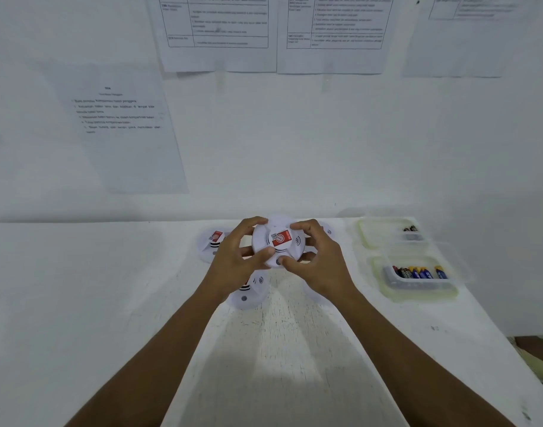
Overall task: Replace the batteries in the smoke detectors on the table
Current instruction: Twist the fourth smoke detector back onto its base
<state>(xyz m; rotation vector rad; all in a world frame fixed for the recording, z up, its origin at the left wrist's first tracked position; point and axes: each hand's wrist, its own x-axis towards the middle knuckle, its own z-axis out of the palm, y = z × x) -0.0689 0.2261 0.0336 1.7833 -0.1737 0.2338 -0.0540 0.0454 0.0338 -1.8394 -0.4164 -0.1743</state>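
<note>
A round white smoke detector (279,241) with a red label is held above the white table (110,303), face toward me. My left hand (233,257) grips its left rim, thumb on the front edge. My right hand (319,260) grips its right rim, thumb near the grey button. Another detector (210,245) lies on the table at the left, a second one (248,292) lies below my left wrist, and a third is partly hidden behind my right hand (327,231).
Two clear plastic trays stand at the right: the near tray (415,291) holds several batteries (419,272), the far tray (384,232) holds two batteries (410,229). Printed sheets hang on the wall behind. The table's right edge runs diagonally near the trays.
</note>
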